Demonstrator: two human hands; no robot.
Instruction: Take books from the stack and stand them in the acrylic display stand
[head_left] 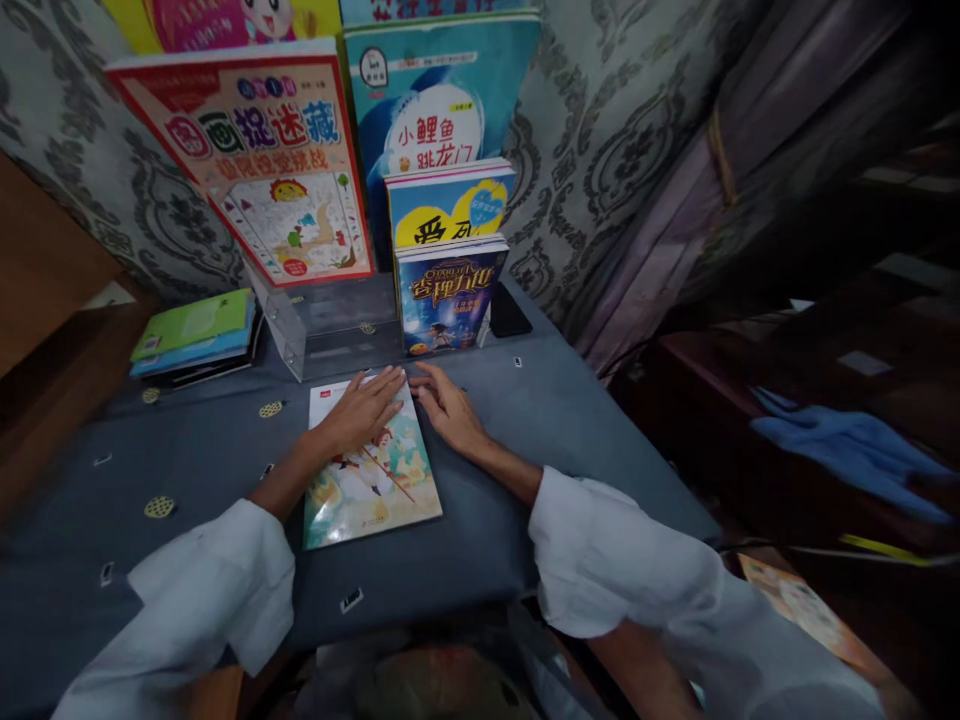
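The table [585, 450] has a dark blue-gray cloth on it. Behind the table is a gray wall [559, 190] with curly shapes. A pale purple curtain [667, 220], tied with a band [721, 155], hangs right of the table, where the light is dim.

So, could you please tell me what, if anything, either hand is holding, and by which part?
Nothing appears held: the left hand lies on the upper part of the book, and the right hand is beside its right edge.
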